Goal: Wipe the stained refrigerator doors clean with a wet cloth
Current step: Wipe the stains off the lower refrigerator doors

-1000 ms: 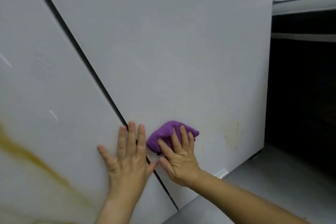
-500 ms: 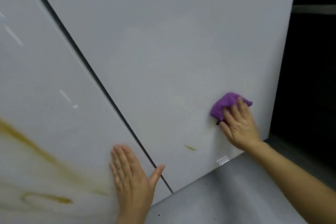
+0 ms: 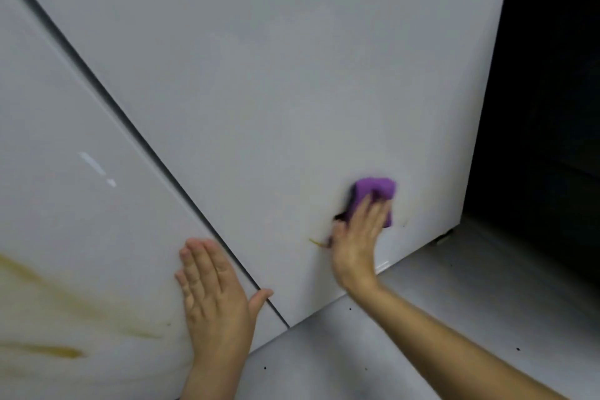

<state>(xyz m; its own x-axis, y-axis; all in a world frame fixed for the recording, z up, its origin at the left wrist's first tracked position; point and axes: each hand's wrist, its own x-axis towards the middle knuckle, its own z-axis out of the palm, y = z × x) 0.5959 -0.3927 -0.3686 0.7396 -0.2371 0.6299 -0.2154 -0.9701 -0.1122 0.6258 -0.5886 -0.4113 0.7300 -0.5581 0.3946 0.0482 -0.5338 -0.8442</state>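
Note:
Two white refrigerator doors fill the view, split by a dark diagonal gap. My right hand [image 3: 358, 237] presses a purple cloth [image 3: 375, 193] flat against the lower part of the right door [image 3: 292, 75], fingers straight over it. A small yellow streak [image 3: 316, 242] sits just left of that hand. My left hand [image 3: 214, 295] rests flat, fingers straight, on the left door [image 3: 65, 172] near the gap. Broad yellow-brown smears [image 3: 48, 312] run across the left door's lower left.
Grey floor [image 3: 422, 318] with small dark specks lies below the doors. A dark recess [image 3: 545, 140] opens to the right of the refrigerator's edge.
My right hand slid the cloth from beside the gap to the right across the lower right door, then slightly back left. My left hand stayed flat on the left door.

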